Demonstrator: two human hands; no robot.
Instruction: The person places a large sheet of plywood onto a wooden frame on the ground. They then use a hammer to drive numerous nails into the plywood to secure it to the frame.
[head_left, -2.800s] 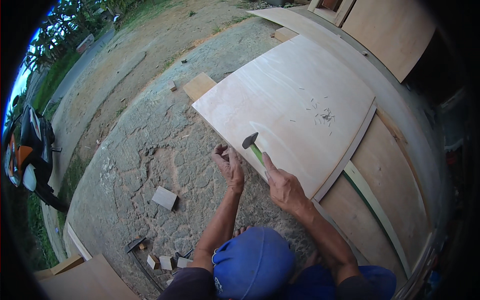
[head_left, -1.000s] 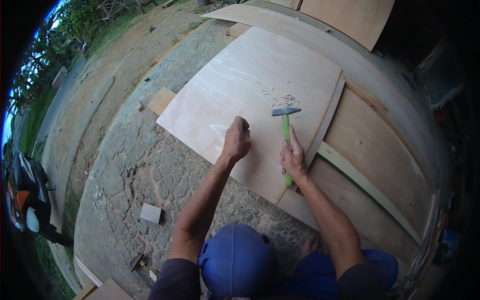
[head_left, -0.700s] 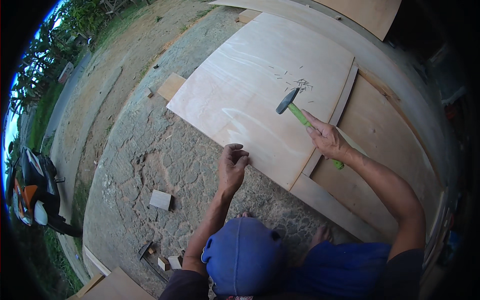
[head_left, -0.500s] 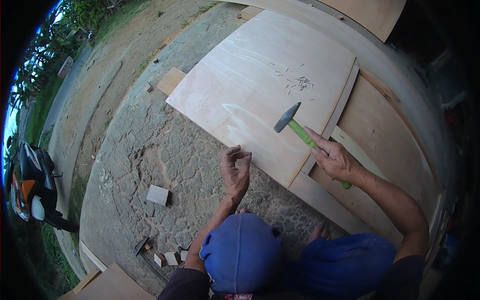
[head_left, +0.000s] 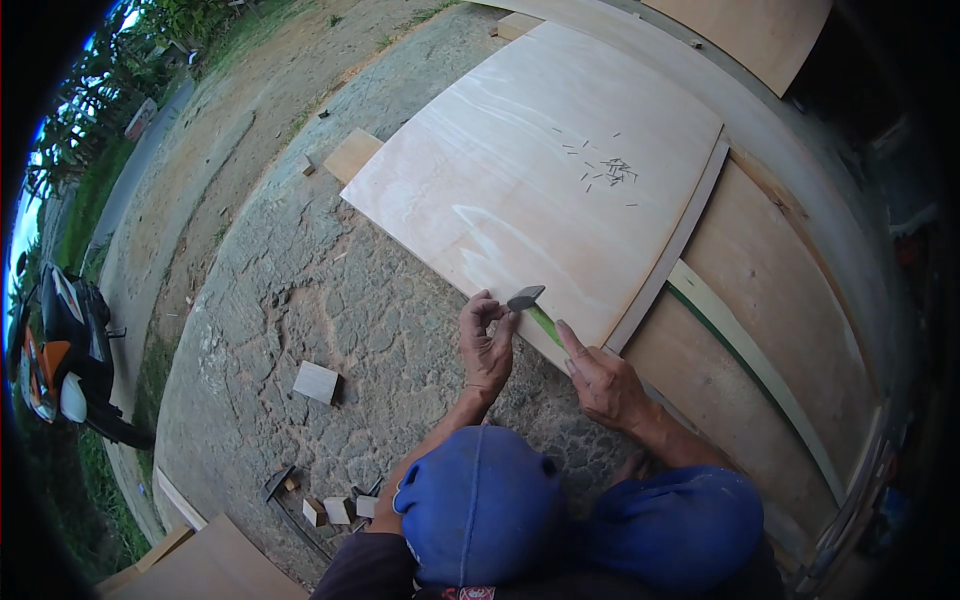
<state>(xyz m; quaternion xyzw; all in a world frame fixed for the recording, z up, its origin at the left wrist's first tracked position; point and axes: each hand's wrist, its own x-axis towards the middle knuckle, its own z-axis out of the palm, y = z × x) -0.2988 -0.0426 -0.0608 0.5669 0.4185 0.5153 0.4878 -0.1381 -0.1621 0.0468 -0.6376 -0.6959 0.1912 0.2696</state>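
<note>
My left hand [head_left: 487, 345] is at the near edge of the pale plywood sheet [head_left: 530, 150], thumb and fingers pinched together. Whatever is between the fingertips is too small to make out. The fingers of my right hand [head_left: 605, 385] are wrapped round the green handle of a hammer [head_left: 545, 320]. Its grey steel head [head_left: 525, 298] is right at my left fingertips, over the sheet's edge. Several thin nails [head_left: 615, 172] lie loose in a scattered pile farther back on the same sheet.
More plywood [head_left: 780, 260] and a pale strip [head_left: 755, 365] lie at the right. Small wood blocks [head_left: 316, 383] and a dark metal tool [head_left: 280, 483] are on the rough ground at left. A motorbike [head_left: 75, 360] stands at the far left.
The hammer has come down and left from above the sheet to my left fingertips. My left hand keeps its pinch at the edge, while the view has shifted slightly.
</note>
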